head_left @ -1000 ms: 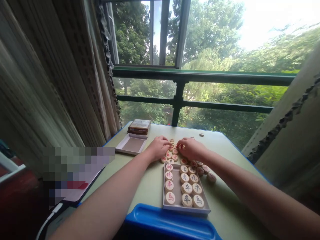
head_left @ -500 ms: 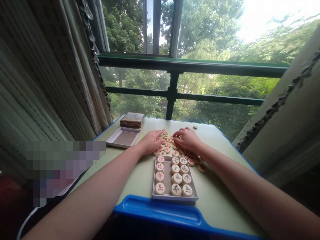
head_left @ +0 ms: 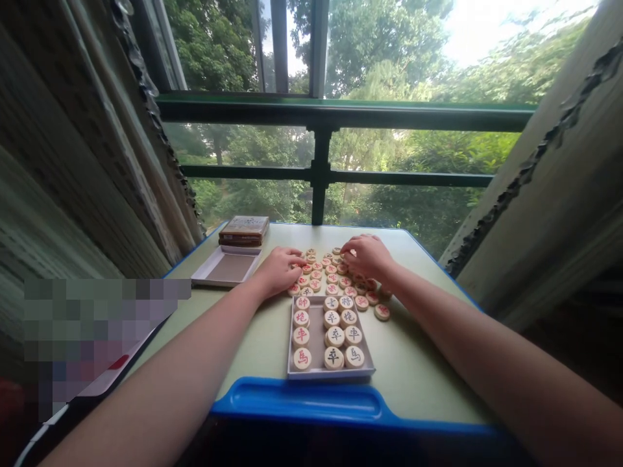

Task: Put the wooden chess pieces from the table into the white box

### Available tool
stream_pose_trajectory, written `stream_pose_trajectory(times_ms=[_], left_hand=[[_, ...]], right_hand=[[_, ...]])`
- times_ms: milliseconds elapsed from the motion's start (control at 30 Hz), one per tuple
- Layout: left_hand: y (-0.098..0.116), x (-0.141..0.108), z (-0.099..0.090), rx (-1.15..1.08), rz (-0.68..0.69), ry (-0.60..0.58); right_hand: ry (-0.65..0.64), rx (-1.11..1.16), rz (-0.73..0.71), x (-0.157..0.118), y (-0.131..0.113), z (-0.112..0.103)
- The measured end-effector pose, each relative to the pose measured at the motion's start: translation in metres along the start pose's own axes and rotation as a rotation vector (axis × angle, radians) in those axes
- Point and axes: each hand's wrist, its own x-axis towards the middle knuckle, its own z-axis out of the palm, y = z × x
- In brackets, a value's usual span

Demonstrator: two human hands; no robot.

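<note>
Loose Chinese chess pieces (head_left: 332,279), round and wooden with red or black characters, lie spread behind an open box tray (head_left: 318,340). My left hand (head_left: 282,269) rests at their left edge, fingers stretched forward and touching pieces there. Over the far right of the spread is my right hand (head_left: 367,256), its fingers bent down among the pieces with a gap at the thumb. Its palm hides some pieces. In the tray, red pieces (head_left: 302,336) form a left column and black pieces (head_left: 335,335) fill two columns on the right.
An upturned box lid (head_left: 228,267) lies at the table's left, with a stack of boxes or books (head_left: 243,231) behind it. A blue trough (head_left: 306,399) forms the table's front edge. Curtains (head_left: 97,130) and a green window rail (head_left: 350,111) surround the table.
My view has shifted, moving the scene leftward. My right hand has moved away from my left hand, and the pieces between them show more openly. The tray's contents look the same.
</note>
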Motion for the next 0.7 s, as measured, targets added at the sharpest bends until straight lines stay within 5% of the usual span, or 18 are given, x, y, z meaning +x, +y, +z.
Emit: stream_pose_trajectory(times_ms=[200,467,700], left_hand=[[0.002,0.001,-0.001,-0.015,0.028,-0.049],[0.012,-0.002,-0.005,-0.063,0.108,-0.046],[0.010,-0.003,-0.008,-0.013,0.131,-0.029]], right_hand=[[0.035,0.119,0.180,0.004,0.026,0.002],[-0.135,0.205,-0.303,-0.007,-0.016,0.006],[-0.156,0.117,-0.247,-0.014,-0.031,0.005]])
